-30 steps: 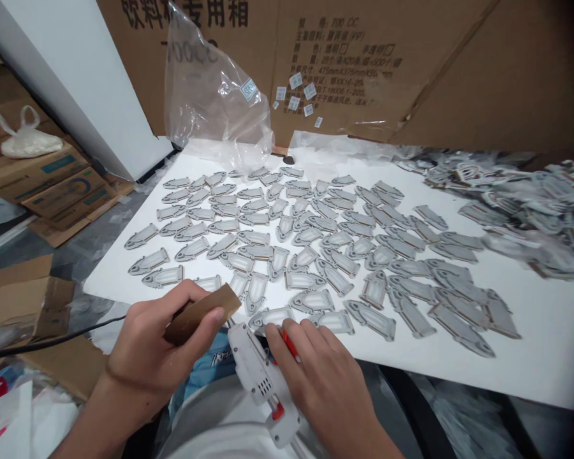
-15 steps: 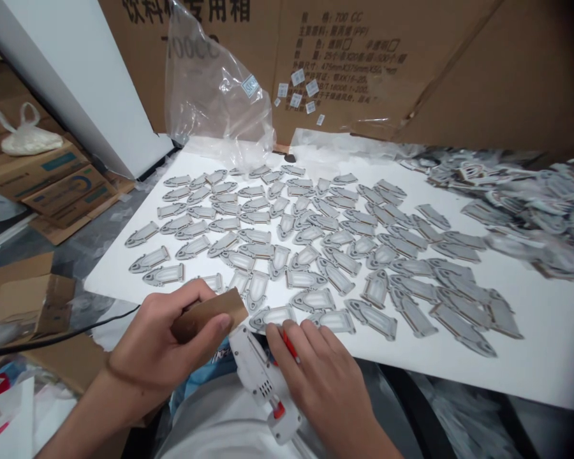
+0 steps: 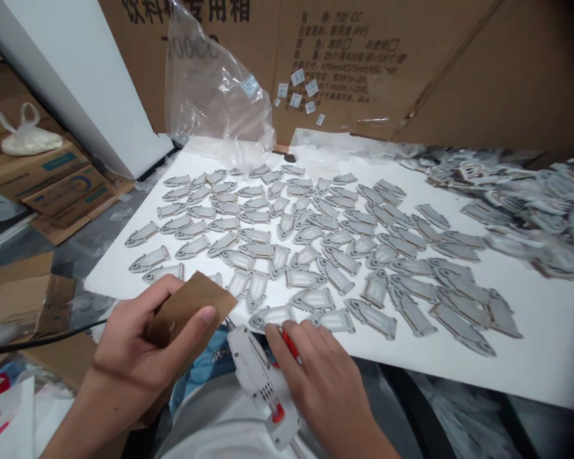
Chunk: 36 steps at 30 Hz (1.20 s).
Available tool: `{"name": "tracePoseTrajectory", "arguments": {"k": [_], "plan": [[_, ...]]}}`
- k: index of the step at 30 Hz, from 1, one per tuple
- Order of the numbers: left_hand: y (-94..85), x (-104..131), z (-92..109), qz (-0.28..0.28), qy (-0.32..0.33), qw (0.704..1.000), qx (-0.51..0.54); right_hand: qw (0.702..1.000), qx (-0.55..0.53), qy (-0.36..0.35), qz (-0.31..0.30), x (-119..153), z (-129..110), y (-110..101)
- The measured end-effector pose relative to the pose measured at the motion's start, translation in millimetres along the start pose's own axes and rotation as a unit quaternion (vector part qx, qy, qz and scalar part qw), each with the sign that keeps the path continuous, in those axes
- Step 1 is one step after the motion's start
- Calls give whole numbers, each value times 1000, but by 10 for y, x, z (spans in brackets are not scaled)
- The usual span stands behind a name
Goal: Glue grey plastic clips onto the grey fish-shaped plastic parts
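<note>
My left hand point(image 3: 146, 338) pinches a brown cardboard piece point(image 3: 198, 305) between thumb and fingers, its flat face tilted up towards me. Wrapped round a white hot glue gun point(image 3: 252, 363) with red parts is my right hand point(image 3: 318, 376). The gun's metal nozzle points up and left, close to the lower right edge of the cardboard; I cannot tell whether they touch. Just beyond both hands, many flat grey boat-shaped pieces point(image 3: 312, 299) lie spread over the white table point(image 3: 124, 280). Part of the gun's handle is hidden by my right fingers.
A heap of similar grey pieces point(image 3: 545, 204) lies on the table's right side. Behind stands a large printed carton point(image 3: 344, 38), with a clear plastic bag point(image 3: 215, 89) and small white stickers before it. A black cable point(image 3: 43, 344) runs in from the left, near smaller boxes point(image 3: 29, 299).
My left hand has moved left with the cardboard piece and turned it, so more of its flat face shows. The glue gun's nozzle is now visible. My right hand has hardly moved.
</note>
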State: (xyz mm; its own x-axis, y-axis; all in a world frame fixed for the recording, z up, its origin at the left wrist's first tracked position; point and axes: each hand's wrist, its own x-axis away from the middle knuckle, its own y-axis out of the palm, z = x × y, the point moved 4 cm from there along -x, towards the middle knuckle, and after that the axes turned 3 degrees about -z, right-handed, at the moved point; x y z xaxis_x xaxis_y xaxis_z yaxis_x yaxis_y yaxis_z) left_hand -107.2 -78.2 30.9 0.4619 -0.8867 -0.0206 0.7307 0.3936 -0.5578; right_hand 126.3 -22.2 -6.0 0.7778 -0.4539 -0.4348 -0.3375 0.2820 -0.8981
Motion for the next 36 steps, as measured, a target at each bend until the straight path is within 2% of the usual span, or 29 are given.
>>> {"name": "tracePoseTrajectory", "arguments": {"k": [7,15,22,28,36], "plan": [[73,61,90,21,63,998,-16,1000,-18,6,2,27,-3,34],[113,62,39,18,118,993,-12,1000,-24,2,10,22,11,20],[203,140,39,-19,102,994,19,1000,-12,0,29,14,10,9],[174,110,33,-48,160,986,7,999,14,-7,45,16,-6,-18],[208,130,52,-58,179,982,-31,999,28,-12,35,23,-23,-12]]}}
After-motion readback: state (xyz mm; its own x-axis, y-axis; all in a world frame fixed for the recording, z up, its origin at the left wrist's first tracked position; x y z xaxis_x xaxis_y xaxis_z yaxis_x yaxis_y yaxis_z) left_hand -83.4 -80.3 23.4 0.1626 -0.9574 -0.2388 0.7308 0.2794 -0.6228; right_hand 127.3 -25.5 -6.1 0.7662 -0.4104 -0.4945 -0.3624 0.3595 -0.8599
